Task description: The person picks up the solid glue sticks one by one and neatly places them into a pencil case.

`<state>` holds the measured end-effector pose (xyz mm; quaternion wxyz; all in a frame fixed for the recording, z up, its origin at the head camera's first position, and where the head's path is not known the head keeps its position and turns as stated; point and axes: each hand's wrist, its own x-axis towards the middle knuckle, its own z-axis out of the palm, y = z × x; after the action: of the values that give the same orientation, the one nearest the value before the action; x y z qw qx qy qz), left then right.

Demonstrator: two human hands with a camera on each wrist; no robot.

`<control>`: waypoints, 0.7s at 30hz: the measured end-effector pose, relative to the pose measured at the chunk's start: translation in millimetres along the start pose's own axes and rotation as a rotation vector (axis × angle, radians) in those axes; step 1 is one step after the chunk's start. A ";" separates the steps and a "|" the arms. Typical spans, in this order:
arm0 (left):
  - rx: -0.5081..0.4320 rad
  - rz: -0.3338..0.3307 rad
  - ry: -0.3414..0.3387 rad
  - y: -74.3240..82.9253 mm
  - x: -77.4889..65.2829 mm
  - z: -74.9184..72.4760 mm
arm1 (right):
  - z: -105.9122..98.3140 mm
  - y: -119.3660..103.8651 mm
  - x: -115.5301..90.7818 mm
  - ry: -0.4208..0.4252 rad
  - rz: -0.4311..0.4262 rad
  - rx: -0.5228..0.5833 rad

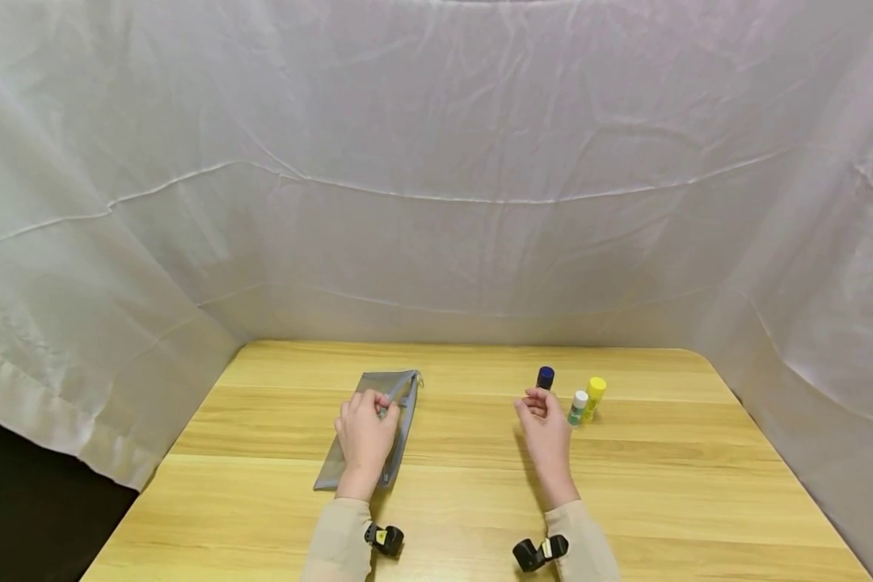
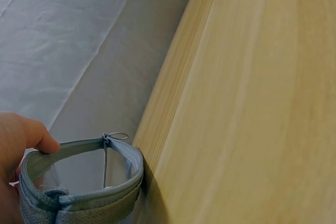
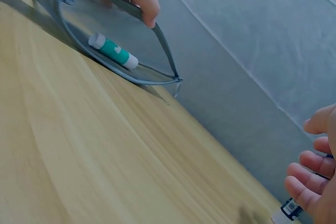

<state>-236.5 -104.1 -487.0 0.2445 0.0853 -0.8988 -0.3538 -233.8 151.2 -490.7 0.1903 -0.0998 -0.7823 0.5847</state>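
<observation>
A grey zippered pouch [image 1: 335, 462] lies at the left with its mouth spread. My left hand [image 1: 366, 432] pinches one side of the zippered rim, thumb and finger at the edge. Inside the pouch, a green-and-white glue stick [image 3: 114, 52] shows in the right wrist view. At the right, my right hand [image 1: 546, 428] is at a dark blue glue stick [image 1: 546, 377], its fingers loosely bent and its thumb apart from them. The fingers partly hide that stick, whose white base shows below them in the right wrist view.
Just right of my right hand stand a small green glue stick [image 1: 578, 407] with a white cap and a taller yellow glue stick [image 1: 595, 398]. The wooden table [image 1: 466, 517] has pale curtains [image 1: 480, 242] hanging behind it and at both sides.
</observation>
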 end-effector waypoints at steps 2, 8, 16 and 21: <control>0.002 0.000 -0.002 -0.2 -0.4 -0.1 | -2.5 -0.4 0.9 0.018 -0.006 0.010; -0.003 -0.007 -0.006 -0.1 -0.8 -1.1 | -9.2 -0.8 3.7 0.068 -0.042 0.047; -0.004 -0.007 -0.003 -0.4 -0.5 -1.5 | -17.9 -2.4 8.6 0.134 -0.067 0.084; -0.003 -0.002 -0.004 -0.8 -1.0 -1.4 | -22.7 -0.2 11.2 0.162 -0.073 0.095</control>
<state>-235.0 -105.2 -487.0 0.2422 0.0851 -0.8986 -0.3558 -234.5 175.3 -482.9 0.2786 -0.1088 -0.7389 0.6038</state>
